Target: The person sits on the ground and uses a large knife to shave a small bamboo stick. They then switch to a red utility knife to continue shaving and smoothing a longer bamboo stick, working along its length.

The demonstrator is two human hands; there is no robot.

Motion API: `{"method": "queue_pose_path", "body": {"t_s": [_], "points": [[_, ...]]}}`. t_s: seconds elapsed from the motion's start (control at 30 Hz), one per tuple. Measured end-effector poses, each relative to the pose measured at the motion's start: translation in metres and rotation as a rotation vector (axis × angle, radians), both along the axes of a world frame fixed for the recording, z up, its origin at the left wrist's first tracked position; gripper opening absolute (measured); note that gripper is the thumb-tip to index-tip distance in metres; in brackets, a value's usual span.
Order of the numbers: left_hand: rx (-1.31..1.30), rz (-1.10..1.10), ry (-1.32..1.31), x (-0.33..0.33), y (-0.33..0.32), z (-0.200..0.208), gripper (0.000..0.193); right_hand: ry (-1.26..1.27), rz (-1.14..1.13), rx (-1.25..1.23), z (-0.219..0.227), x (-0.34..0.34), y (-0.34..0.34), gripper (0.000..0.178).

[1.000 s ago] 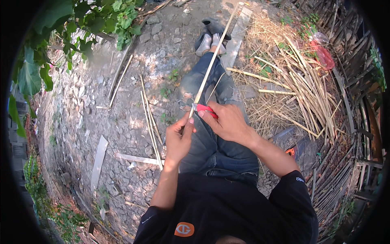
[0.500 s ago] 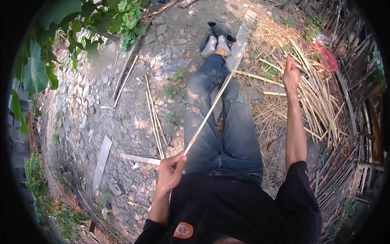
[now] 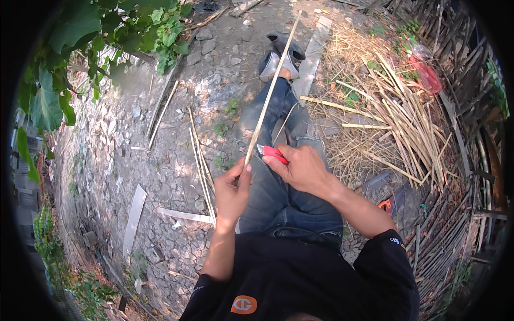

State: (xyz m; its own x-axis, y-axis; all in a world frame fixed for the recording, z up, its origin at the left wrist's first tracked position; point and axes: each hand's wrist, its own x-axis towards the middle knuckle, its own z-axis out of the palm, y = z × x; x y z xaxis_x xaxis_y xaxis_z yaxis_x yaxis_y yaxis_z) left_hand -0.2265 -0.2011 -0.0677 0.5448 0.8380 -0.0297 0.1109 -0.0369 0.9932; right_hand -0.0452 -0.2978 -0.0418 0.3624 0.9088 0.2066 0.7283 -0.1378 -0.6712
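My left hand [image 3: 231, 195] is closed round the near end of a long, thin bamboo strip [image 3: 273, 85]. The strip slants up and away over my jeans [image 3: 292, 206] to beyond my shoes [image 3: 279, 63]. In my right hand [image 3: 306, 168] is a red utility knife [image 3: 274, 154], gripped with its blade pointing left. The blade lies at or very near the strip, just above my left fingers; whether it touches is unclear. A thin curved sliver [image 3: 285, 122] shows just beyond the knife.
To the right lies a heap of split bamboo strips [image 3: 412, 123] over straw-like shavings [image 3: 350, 48]. An orange-handled saw [image 3: 385, 206] rests below it. Flat boards [image 3: 135, 216] and loose strips [image 3: 198, 150] lie on cracked ground at left. Leaves [image 3: 75, 32] overhang the upper left.
My right hand has come in from beside the heap to the strip, with the knife now visible in it. The strip has swung more upright; the saw has come into view.
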Motion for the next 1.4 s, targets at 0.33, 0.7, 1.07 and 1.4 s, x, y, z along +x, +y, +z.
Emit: {"method": "queue_pose_path", "body": {"t_s": [0.33,0.7,1.07,1.4], "points": [[0.021,-0.118,0.161,-0.026,-0.012,-0.004,0.028,0.107,-0.438,0.001,-0.059,0.079,0.043,0.059],[-0.011,0.059,0.085,-0.068,-0.006,-0.002,0.031,0.167,-0.485,0.242,-0.001,0.136,-0.009,0.056],[0.101,-0.012,-0.007,-0.018,-0.016,0.003,0.033,0.709,-0.007,0.249,0.017,0.013,0.026,0.027],[-0.137,-0.193,0.059,-0.037,-0.023,0.018,0.034,0.966,-0.088,0.35,0.015,0.05,0.036,0.027]]}}
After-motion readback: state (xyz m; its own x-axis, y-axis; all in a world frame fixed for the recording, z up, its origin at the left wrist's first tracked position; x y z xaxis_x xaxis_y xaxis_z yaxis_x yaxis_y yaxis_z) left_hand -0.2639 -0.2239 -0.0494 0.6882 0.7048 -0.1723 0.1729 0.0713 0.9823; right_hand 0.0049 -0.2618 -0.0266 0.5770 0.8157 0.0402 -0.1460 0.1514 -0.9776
